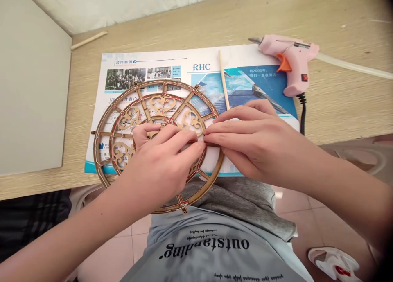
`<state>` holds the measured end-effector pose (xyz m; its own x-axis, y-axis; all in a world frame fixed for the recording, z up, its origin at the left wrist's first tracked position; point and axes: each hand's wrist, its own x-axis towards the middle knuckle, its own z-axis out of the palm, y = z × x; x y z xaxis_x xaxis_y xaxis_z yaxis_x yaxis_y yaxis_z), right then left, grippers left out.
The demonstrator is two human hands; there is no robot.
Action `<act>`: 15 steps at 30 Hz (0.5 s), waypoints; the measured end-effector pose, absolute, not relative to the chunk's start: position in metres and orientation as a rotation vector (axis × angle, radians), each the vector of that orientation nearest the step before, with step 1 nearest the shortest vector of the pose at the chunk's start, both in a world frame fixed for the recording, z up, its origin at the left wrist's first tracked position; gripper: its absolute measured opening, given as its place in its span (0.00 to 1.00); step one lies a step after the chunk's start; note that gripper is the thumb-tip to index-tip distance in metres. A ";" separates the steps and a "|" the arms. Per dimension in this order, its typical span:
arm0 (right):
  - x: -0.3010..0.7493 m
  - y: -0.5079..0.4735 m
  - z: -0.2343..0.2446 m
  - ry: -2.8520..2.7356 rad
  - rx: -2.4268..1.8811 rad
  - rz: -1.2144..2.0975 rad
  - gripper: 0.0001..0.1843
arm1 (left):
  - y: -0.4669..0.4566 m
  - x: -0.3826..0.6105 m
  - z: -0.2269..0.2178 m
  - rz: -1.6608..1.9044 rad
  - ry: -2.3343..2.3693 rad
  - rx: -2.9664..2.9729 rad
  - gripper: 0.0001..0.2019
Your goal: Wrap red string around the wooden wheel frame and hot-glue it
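A round gold-coloured frame (181, 109) with rings, spokes and scroll ornaments lies partly on a printed sheet and overhangs the table's front edge. Thin red and whitish wires (193, 99) run along its channels. My left hand (167, 159) rests across the middle of the frame, its thumb and fingertips pressed together at the right side of the inner ring. There it meets the fingertips of my right hand (253, 138), which pinches the frame by a spoke near the outer rim. Whether a wire is between the fingertips is hidden.
A pink glue gun (291, 61) lies at the right with a glue stick (353, 65) in its back and a black cord (303, 114). One thin wooden stick (224, 79) lies on the printed sheet (172, 59), another stick (89, 40) by a grey panel (33, 81) at left.
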<state>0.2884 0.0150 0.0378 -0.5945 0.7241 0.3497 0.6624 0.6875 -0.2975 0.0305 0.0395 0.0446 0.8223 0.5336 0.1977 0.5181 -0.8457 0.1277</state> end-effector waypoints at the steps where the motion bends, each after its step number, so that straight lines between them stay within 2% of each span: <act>1: 0.288 0.015 0.038 -2.461 -1.068 0.165 0.14 | 0.041 0.029 0.044 0.356 0.828 2.914 0.15; 15: 0.290 0.031 0.037 -2.533 -0.947 0.057 0.13 | 0.041 0.022 0.043 0.375 0.811 2.907 0.17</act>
<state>0.2903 0.0308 0.0366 -0.6723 0.6339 0.3822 0.6163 0.7654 -0.1855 0.0220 0.0409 0.0429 0.8276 0.5212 0.2084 0.4964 -0.8529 0.1617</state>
